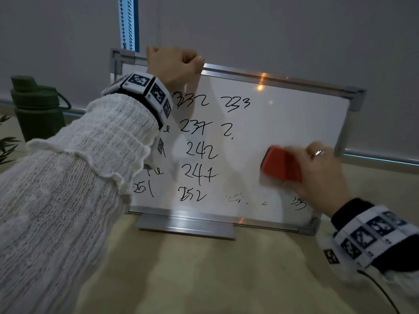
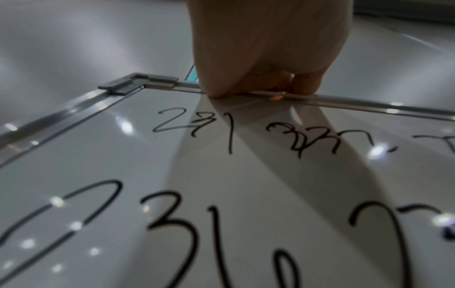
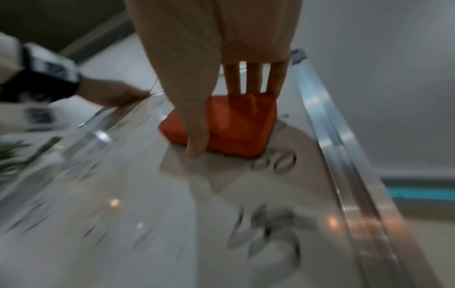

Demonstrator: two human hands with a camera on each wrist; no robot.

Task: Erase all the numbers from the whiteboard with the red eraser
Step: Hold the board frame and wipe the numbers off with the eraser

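A metal-framed whiteboard [image 1: 272, 123] stands upright on the table, with black handwritten numbers in its left and middle columns. Its right half is mostly wiped, with smudged remnants along the bottom row. My left hand [image 1: 174, 62] grips the top rail [image 2: 344, 102] near the left corner. My right hand [image 1: 322, 171] holds the red eraser [image 1: 281, 164] flat against the board's right side, thumb on one edge and fingers on the other [image 3: 236, 124]. Blurred, faint digits [image 3: 273, 230] lie near that eraser.
A dark green bottle [image 1: 36, 107] stands at the left behind my sleeve, beside some plant leaves [image 1: 6, 141]. The board's metal foot [image 1: 186, 227] rests on the beige tabletop [image 1: 204, 275]. A grey blind and a bead chain [image 1: 127, 21] hang behind.
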